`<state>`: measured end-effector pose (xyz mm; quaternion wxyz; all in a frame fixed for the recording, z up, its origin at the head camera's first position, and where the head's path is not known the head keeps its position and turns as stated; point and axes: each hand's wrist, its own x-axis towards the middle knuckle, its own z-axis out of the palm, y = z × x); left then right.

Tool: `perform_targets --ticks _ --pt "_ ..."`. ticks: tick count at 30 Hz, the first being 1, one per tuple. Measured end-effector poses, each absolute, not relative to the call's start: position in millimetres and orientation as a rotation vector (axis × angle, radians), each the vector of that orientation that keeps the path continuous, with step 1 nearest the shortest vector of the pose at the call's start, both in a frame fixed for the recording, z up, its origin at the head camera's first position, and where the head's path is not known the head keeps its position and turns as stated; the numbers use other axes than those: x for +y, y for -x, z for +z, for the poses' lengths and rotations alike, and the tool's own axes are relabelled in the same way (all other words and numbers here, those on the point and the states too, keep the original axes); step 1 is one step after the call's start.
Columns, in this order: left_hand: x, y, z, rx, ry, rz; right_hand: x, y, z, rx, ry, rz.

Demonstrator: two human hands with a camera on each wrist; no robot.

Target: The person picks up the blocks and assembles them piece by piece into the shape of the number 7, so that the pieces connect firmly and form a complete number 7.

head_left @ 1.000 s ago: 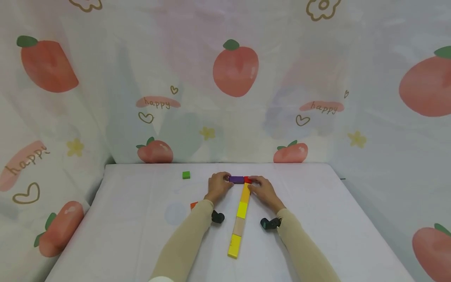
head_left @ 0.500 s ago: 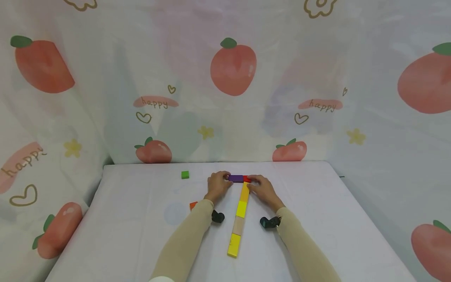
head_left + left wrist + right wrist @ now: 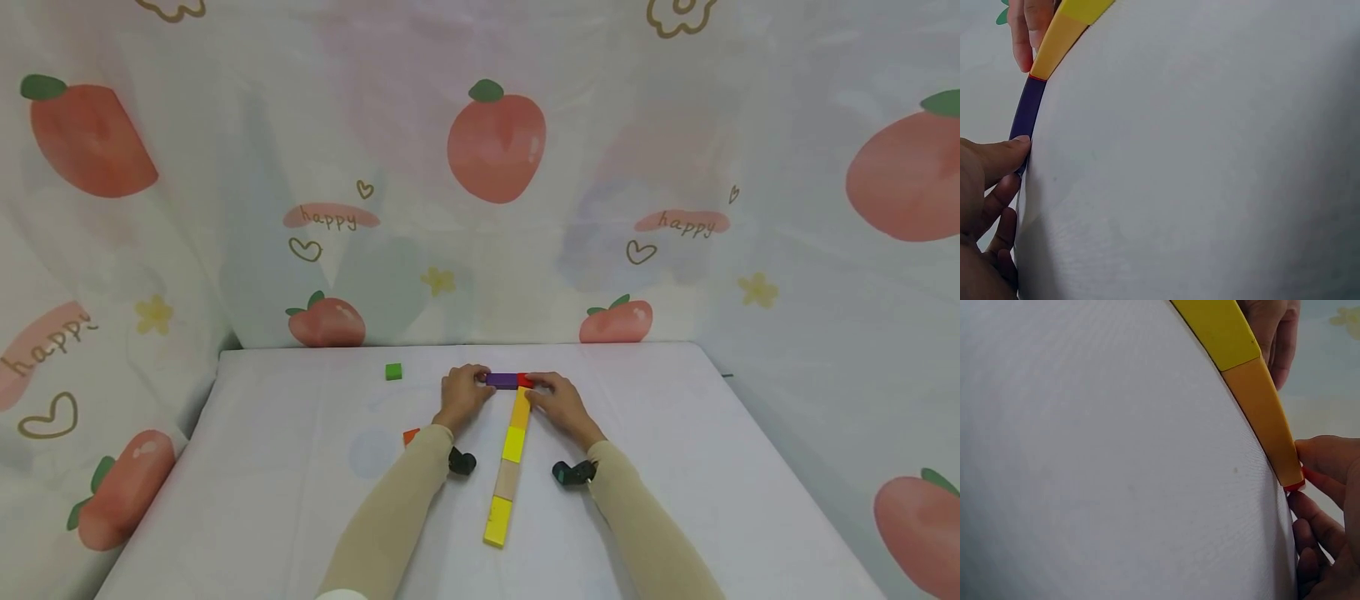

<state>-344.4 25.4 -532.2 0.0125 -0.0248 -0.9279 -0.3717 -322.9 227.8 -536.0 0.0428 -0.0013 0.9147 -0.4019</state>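
In the head view, my left hand (image 3: pixel 461 396) pinches the left end of a purple block (image 3: pixel 502 381), thumb on the near side. The purple block's other end meets a small red block (image 3: pixel 524 380), which my right hand (image 3: pixel 561 406) grips at its right side. Below the red block runs a slanting row: an orange-yellow block (image 3: pixel 521 408), a yellow block (image 3: pixel 513 445), a tan block (image 3: pixel 506 481) and another yellow block (image 3: pixel 497 522). In the right wrist view, the right thumb lies by the end of the orange-yellow block (image 3: pixel 1263 419), and fingers partly hide the red block (image 3: pixel 1295 486).
A green block (image 3: pixel 393 372) lies on the white table (image 3: pixel 285 500), left of the left hand. An orange-red block (image 3: pixel 410 437) is partly hidden by the left forearm. Behind the table's far edge hangs a fruit-print cloth (image 3: pixel 517 283).
The head view has tilted and shifted very slightly. Both hands keep their hold on the purple and red blocks, and the row of blocks lies as before.
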Motion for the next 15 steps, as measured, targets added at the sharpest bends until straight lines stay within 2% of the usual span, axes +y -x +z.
perform_targets --ticks 15 --pt "25.6 347.0 -535.0 -2.905 0.093 -1.120 227.4 321.1 -534.4 2.805 0.014 -1.235"
